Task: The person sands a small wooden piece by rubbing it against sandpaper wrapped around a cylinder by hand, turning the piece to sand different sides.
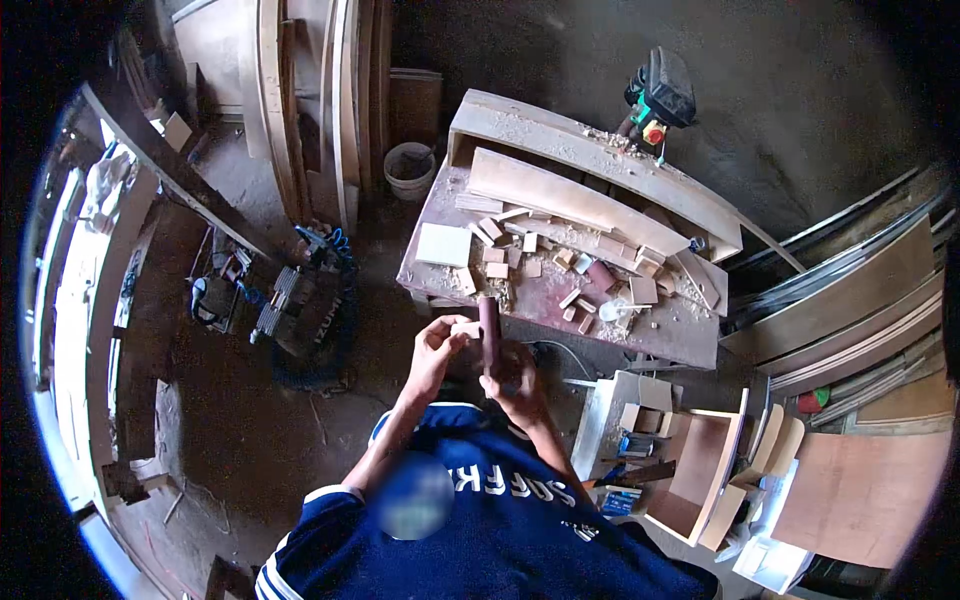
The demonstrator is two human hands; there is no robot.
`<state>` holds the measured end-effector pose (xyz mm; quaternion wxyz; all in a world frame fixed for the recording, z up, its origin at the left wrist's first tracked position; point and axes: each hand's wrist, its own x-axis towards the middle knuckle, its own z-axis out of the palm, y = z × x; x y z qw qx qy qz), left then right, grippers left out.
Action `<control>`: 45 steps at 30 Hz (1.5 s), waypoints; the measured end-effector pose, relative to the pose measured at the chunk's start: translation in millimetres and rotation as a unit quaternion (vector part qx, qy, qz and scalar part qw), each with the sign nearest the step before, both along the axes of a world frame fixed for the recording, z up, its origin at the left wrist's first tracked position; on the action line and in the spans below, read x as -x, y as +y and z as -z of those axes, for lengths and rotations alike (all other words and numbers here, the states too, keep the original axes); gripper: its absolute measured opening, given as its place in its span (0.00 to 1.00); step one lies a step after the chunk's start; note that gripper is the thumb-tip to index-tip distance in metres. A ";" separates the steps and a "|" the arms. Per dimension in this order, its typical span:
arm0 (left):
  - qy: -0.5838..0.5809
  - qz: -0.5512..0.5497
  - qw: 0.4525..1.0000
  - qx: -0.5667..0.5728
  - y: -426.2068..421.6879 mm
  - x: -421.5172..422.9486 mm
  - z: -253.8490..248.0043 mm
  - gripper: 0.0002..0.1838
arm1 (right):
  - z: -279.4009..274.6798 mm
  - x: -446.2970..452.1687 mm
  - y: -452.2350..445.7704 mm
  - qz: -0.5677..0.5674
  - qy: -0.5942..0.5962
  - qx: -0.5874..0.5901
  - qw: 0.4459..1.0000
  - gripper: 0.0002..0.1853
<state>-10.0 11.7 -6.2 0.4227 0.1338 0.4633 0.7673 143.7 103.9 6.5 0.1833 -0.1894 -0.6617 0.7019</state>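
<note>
Between my two hands, a dark reddish-brown cylinder [489,338] stands out lengthwise in front of my chest. My right hand [515,385] is wrapped round its lower end. My left hand [435,350] pinches a small light wooden piece [466,329], whose right end meets the cylinder's side. Just beyond my hands is the workbench [545,307], with several small wooden blocks [495,262], a pale square board [443,244] and wood shavings on it.
A long box-like wooden frame [600,155] lies along the bench's far side. A white bucket [409,170] stands left of the bench. An air compressor [320,300] sits on the left floor. An open wooden drawer [690,475] and a brown panel [865,495] are at right.
</note>
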 end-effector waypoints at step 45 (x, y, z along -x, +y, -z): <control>0.046 0.021 0.999 -0.016 -1.6 23.8 1.3 0.19 | -3.6 12.7 5.2 0.032 -0.028 -0.102 0.994 0.29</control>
